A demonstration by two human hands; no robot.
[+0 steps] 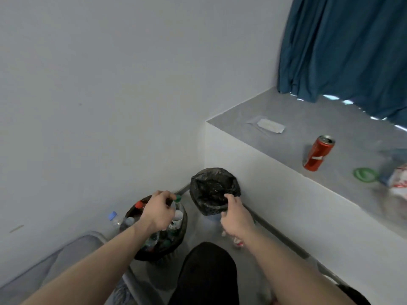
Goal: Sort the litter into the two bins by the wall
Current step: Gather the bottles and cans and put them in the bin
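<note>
Two bins lined with black bags stand on the floor in the corner by the wall. The left bin (180, 234) is full of plastic bottles. My left hand (158, 210) is over it, fingers curled at the neck of an upright green-capped bottle (177, 216) in the bin. The right bin (211, 183) shows only dark crumpled liner inside. My right hand (234, 214) pinches the near rim of that liner. Litter lies on the grey ledge (286, 111) to the right: a red can (319, 153), a white wrapper (270, 125), a green lid (364, 174) and a red-and-white bag (399, 183).
A blue-capped bottle (114, 219) stands on the floor against the wall, left of the bins. A small red-and-white scrap (238, 242) lies on the floor under my right forearm. A grey object (72, 254) sits at lower left. A blue curtain (348, 47) hangs above the ledge.
</note>
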